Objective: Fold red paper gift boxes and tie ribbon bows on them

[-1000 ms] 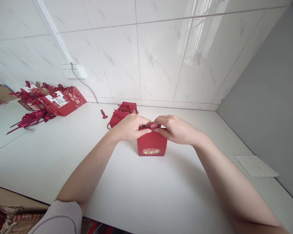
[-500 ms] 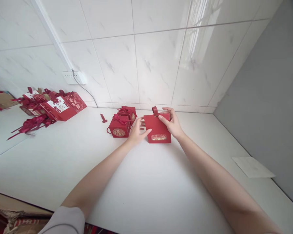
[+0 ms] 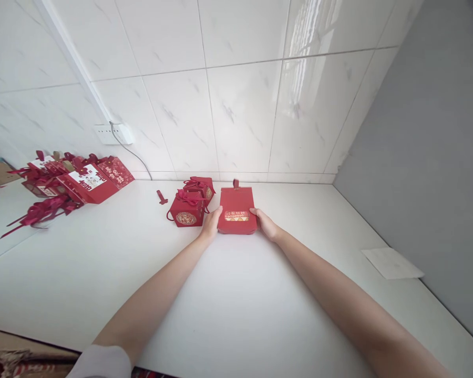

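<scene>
Squarely between both hands, the red box (image 3: 237, 202) is near the back of the desk (image 3: 228, 294), below the tiled wall (image 3: 244, 115). The left hand (image 3: 212, 223) clasps its nine o'clock side, and the right hand (image 3: 266, 224) clasps its three o'clock side, each grip pressed on the box with the thumb toward the front. Whether its base rests fully on the desk is hard to tell. A printed window (image 3: 237, 216) shows on the front face, and a strap (image 3: 235, 183) sticks up at twelve o'clock.

Taking the red box as the dial's centre, a bow box (image 3: 186, 211) with a round gold emblem sits at nine o'clock, just beside the left hand. A second bow box (image 3: 207, 185) is at ten, behind the first. Past them toward nine lies a loose tab (image 3: 162, 197), and well beyond it a pile of boxes (image 3: 96, 186) with ribbons (image 3: 49, 209) trailing at its near side. A socket (image 3: 114, 134) with a grey cord (image 3: 128, 148) is on the wall at ten. White paper (image 3: 392, 262) lies well apart, between three and four o'clock.
</scene>
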The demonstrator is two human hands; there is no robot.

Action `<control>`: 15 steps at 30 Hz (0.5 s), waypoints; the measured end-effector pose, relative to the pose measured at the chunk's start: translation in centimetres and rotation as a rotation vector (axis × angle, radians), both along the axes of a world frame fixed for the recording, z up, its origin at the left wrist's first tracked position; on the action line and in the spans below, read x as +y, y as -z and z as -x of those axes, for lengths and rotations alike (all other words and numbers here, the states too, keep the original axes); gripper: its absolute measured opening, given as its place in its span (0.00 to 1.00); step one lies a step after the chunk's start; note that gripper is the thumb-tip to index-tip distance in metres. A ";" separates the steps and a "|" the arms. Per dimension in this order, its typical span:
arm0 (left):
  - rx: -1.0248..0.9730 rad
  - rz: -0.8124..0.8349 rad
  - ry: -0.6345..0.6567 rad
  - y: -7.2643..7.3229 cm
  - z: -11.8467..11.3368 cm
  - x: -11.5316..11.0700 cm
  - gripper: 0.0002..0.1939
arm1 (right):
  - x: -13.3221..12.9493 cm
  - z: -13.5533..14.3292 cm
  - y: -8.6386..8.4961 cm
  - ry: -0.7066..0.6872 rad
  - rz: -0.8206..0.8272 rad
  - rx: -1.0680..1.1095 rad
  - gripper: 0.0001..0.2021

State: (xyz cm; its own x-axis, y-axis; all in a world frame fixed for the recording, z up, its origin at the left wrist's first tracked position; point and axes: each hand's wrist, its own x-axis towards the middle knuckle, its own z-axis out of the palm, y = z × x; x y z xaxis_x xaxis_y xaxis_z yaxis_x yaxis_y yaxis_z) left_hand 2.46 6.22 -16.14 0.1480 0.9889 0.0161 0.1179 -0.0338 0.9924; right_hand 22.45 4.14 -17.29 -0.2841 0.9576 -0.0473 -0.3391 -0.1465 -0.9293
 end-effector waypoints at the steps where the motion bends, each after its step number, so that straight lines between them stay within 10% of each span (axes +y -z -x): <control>1: -0.029 0.048 0.013 0.0 0.0 -0.1 0.25 | -0.5 -0.1 0.0 -0.040 0.037 0.008 0.18; 15: -0.080 0.453 0.310 -1.1 0.6 0.1 0.30 | -1.9 -0.6 -0.9 -0.078 0.175 0.133 0.26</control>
